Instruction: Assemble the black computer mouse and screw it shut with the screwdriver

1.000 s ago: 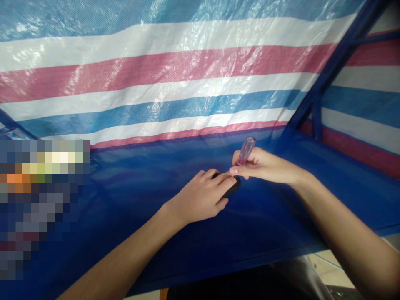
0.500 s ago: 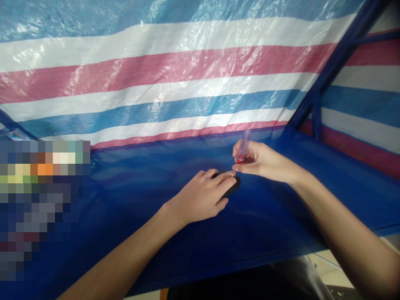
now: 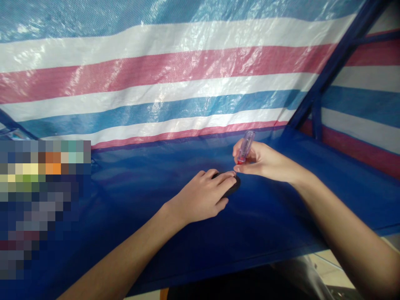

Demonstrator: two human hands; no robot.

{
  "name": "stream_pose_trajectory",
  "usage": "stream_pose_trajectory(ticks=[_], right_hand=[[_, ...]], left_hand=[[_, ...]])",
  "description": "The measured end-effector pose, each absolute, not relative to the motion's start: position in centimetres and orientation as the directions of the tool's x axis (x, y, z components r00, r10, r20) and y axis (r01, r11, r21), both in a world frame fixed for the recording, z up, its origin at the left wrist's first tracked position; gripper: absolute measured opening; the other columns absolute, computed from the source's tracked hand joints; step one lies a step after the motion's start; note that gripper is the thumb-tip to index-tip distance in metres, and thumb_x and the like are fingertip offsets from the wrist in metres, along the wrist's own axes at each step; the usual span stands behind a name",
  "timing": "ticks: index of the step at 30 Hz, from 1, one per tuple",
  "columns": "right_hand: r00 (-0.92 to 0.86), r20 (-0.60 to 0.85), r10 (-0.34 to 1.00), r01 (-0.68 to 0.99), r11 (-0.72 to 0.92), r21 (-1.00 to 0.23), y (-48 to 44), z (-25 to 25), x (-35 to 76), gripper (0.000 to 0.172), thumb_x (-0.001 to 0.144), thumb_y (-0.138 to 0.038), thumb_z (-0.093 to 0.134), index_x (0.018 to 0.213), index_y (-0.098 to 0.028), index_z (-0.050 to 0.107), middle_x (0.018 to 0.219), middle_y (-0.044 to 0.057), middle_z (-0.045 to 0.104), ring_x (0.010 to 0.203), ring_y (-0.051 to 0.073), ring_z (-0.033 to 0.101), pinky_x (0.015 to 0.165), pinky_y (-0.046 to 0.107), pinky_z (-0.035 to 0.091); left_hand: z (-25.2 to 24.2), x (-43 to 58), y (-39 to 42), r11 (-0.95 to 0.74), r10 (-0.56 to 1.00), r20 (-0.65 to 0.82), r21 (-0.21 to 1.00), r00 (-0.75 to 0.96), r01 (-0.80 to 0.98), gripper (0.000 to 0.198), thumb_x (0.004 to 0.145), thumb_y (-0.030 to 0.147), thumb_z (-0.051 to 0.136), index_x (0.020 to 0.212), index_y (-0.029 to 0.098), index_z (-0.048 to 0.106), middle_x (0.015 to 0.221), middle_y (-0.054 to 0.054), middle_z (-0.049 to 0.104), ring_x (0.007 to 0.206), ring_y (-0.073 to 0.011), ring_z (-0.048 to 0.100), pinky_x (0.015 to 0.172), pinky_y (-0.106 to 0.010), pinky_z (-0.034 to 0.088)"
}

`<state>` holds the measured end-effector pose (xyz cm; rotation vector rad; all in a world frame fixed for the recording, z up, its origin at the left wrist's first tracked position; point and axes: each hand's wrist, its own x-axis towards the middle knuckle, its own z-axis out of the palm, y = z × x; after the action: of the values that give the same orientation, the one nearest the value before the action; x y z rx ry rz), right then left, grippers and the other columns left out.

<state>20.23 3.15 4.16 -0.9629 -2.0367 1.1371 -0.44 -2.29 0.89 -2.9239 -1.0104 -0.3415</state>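
A screwdriver (image 3: 246, 146) with a clear handle and a red part near its lower end leans slightly to the right, pinched in the fingers of my right hand (image 3: 261, 161). Its lower end points down at a black rounded object (image 3: 233, 187), shaped like a computer mouse, on the blue surface. My left hand (image 3: 200, 197) lies over that object with the fingers curled round it, hiding most of it. Near its far edge, my left fingertips almost meet the screwdriver's tip. Whether the tip touches the object I cannot tell.
The blue tabletop (image 3: 150, 166) runs to a striped plastic sheet (image 3: 156, 66) at the back. Dark blue frame bars (image 3: 317, 96) slant up on the right. A pixelated patch (image 3: 40, 187) hides the things at the left.
The screwdriver's handle has turned in my right fingers, and its top has tipped a little to the right. My left hand and the black object stay in place.
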Motion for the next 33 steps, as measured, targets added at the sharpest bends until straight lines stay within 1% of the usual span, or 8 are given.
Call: stream_pose_trajectory(ticks=[4,12,20,33], right_hand=[[-0.544,0.174,0.821,0.302,0.386,-0.872,3.26,4.00,20.20,0.026,0.070,-0.021,0.068,0.087,-0.019,0.049,0.070,-0.005,0.047,0.059,0.010,0.045,0.053,0.024,0.036],[-0.492,0.222,0.842,0.238,0.375,-0.896,3.11,4.13,20.02,0.028,0.065,-0.022,0.071,0.084,-0.019,0.050,0.069,-0.004,0.050,0.058,0.010,0.049,0.053,0.024,0.039],[-0.459,0.240,0.855,0.225,0.373,-0.900,3.09,4.21,20.02,0.031,0.063,-0.023,0.074,0.083,-0.019,0.051,0.069,-0.004,0.052,0.056,0.010,0.051,0.053,0.025,0.042],[-0.423,0.227,0.877,0.194,0.333,-0.923,3.05,4.41,19.93,0.031,0.062,-0.021,0.074,0.082,-0.020,0.050,0.066,-0.005,0.050,0.053,0.009,0.051,0.051,0.024,0.042]], left_hand=[[0.94,-0.41,-2.31,-0.787,0.608,0.219,0.034,0.763,0.617,0.045,0.089,0.028,0.047,0.132,0.018,0.040,0.138,-0.004,0.048,0.113,-0.0229,0.047,0.095,-0.038,0.041],[1.10,-0.37,-2.41,-0.791,0.601,0.210,0.018,0.771,0.611,0.044,0.090,0.028,0.043,0.134,0.023,0.039,0.142,0.001,0.043,0.112,-0.0227,0.047,0.095,-0.038,0.041],[1.26,-0.32,-2.46,-0.794,0.597,0.202,0.010,0.777,0.608,0.045,0.090,0.027,0.044,0.134,0.023,0.039,0.142,0.001,0.043,0.112,-0.0220,0.047,0.094,-0.037,0.041],[1.10,-0.31,-2.38,-0.792,0.600,0.206,0.015,0.773,0.610,0.046,0.090,0.027,0.044,0.135,0.021,0.038,0.143,0.000,0.043,0.113,-0.0225,0.046,0.095,-0.037,0.041]])
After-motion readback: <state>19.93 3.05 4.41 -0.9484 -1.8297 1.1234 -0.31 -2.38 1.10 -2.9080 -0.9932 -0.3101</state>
